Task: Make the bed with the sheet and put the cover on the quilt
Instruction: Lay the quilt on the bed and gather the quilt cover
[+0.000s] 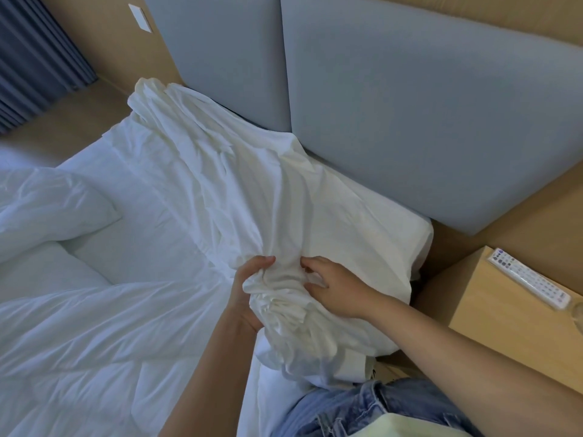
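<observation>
1. At the bottom edge, blue denim jeans and a strip of pale yellow top are cut off by the frame.
2. Just below centre, the left hand clutches a gathered bunch of off-white creased cloth from the left. Its thumb lies on top and its fingers are tucked under the folds, out of sight.
3. The right hand grips the same bunch from the right, its fingers curled into the fabric.
4. The bunch sits between the two hands. Below them the cloth hangs in pleats over the bed's near edge. Above them it runs up and left in long creases to a rumpled heap against the headboard. Whether it is the sheet or the cover cannot be told.
5. A white puffy quilt fills the lower left, touching the cloth; the left edge of the frame cuts it off.
6. At centre right, the white mattress corner shows from under the cloth.
7. At the right edge stands a light wooden bedside table with a long white remote control on it. A clear curved object beside the remote is cut off and hard to identify.
8. Across the top are grey padded headboard panels, and in the upper left a blue pleated curtain.
</observation>
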`<state>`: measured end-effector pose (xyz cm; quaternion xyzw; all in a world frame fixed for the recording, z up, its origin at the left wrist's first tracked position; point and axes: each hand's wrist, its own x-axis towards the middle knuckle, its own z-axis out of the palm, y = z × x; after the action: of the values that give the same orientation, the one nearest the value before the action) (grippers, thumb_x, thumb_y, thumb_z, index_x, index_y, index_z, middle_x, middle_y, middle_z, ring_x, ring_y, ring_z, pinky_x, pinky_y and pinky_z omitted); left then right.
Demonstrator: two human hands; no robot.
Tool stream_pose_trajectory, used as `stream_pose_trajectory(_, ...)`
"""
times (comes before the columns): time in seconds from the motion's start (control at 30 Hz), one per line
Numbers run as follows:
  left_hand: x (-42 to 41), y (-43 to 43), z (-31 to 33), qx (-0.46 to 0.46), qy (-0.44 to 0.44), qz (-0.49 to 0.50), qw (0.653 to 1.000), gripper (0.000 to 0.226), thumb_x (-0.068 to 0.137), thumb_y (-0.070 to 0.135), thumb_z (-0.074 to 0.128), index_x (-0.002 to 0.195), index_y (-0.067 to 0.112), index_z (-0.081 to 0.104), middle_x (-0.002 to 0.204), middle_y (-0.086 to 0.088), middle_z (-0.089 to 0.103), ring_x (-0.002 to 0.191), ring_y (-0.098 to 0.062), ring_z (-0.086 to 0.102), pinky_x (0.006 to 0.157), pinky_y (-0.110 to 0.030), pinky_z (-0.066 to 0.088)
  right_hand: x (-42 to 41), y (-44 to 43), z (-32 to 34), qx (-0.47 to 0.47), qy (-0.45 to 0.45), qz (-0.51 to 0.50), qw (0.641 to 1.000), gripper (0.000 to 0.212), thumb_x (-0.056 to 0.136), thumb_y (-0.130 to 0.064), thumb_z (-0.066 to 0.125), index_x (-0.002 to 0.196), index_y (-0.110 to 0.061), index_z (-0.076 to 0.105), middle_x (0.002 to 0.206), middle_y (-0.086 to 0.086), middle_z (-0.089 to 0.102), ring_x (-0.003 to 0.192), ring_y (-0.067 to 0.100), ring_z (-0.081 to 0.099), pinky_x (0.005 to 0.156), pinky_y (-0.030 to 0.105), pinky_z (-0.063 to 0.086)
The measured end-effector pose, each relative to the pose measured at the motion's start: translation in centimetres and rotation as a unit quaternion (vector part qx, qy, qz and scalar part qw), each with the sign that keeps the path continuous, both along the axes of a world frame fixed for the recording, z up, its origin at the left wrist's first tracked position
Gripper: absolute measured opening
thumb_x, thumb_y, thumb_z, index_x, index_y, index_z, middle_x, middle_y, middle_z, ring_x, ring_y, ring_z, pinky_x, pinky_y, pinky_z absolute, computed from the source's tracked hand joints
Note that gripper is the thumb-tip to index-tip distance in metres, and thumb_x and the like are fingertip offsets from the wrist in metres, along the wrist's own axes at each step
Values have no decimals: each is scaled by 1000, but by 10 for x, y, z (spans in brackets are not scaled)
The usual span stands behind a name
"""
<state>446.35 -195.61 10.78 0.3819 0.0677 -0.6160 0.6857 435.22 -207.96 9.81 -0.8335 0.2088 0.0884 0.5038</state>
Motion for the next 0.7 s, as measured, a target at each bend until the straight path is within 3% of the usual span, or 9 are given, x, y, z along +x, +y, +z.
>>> stream_pose_trajectory(0.07, 0, -2, 3, -11, 6, -30, 999, 61, 47, 20, 82, 99, -5, 63, 92, -20, 63, 82, -33, 65, 75, -38, 55, 3, -2, -3, -47, -22, -64, 997, 24, 96, -16, 50, 113, -7, 64, 114, 6, 63, 108, 22, 57, 91, 26, 42)
stream_pose_trajectory(0.13, 0, -6, 5, -3, -15, -30, 999, 57, 50, 20, 82, 99, -4, 65, 90, -18, 66, 80, -32, 66, 73, -38, 56, 8, -7, -2, -98, -72, -150, 981, 20, 95, -12, 50, 93, -1, 66, 94, 11, 66, 90, 26, 60, 79, 32, 44)
stream_pose_trajectory(0.2, -1, -15, 11, 35, -57, -29, 997, 52, 62, 29, 79, 103, 0, 67, 94, -17, 68, 83, -31, 68, 76, -39, 56, 13, -11, 9, -121, -154, -232, 953, 18, 93, -8, 50, 85, 1, 64, 83, 8, 64, 78, 22, 58, 69, 30, 43)
stream_pose_trajectory(0.3, -4, -32, 20, 91, -124, -46, 987, 54, 71, 58, 60, 90, 10, 77, 93, -15, 71, 88, -26, 69, 87, -40, 50, 20, -3, 39, -140, -238, -146, 950, 18, 92, -9, 49, 89, -2, 66, 75, -9, 53, 66, 5, 48, 64, 16, 38)
stream_pose_trajectory(0.37, -4, -41, 31, 108, -131, -53, 984, 60, 73, 65, 50, 69, 12, 77, 74, -11, 70, 74, -22, 69, 77, -35, 52, 23, 7, 47, -162, -243, -83, 953, 25, 88, -15, 45, 93, -4, 67, 79, -10, 50, 69, 3, 46, 64, 15, 35)
stream_pose_trajectory(0.43, -2, -46, 32, 101, -131, -51, 985, 55, 91, 45, 46, 54, 11, 70, 57, -7, 63, 57, -18, 65, 59, -28, 51, 23, 8, 51, -174, -236, -68, 954, 25, 88, -15, 44, 92, -4, 67, 82, -3, 55, 73, 11, 51, 67, 21, 39)
stream_pose_trajectory(0.53, 1, -50, 30, 120, -134, -13, 984, 51, 88, 5, 35, 42, 7, 56, 44, -7, 50, 41, -17, 56, 41, -19, 45, 17, 3, 51, -135, -229, -59, 962, 17, 92, -10, 52, 90, -6, 68, 86, 1, 59, 79, 15, 57, 73, 23, 44)
stream_pose_trajectory(0.6, -2, -53, 31, 107, -122, -1, 987, 52, 88, 0, 31, 42, 5, 54, 41, -8, 48, 38, -18, 53, 39, -18, 43, 14, -3, 53, -62, -231, -115, 964, 13, 91, -9, 55, 93, -9, 68, 89, -4, 60, 83, 9, 59, 78, 17, 46)
stream_pose_trajectory(0.7, -2, -54, 32, 100, -107, 40, 988, 47, 92, 9, 37, 51, 5, 60, 41, -7, 54, 45, -19, 55, 47, -25, 45, 16, -21, 44, -9, -190, -256, 948, 23, 91, -3, 51, 109, -10, 64, 100, -4, 57, 86, 3, 55, 78, 7, 43)
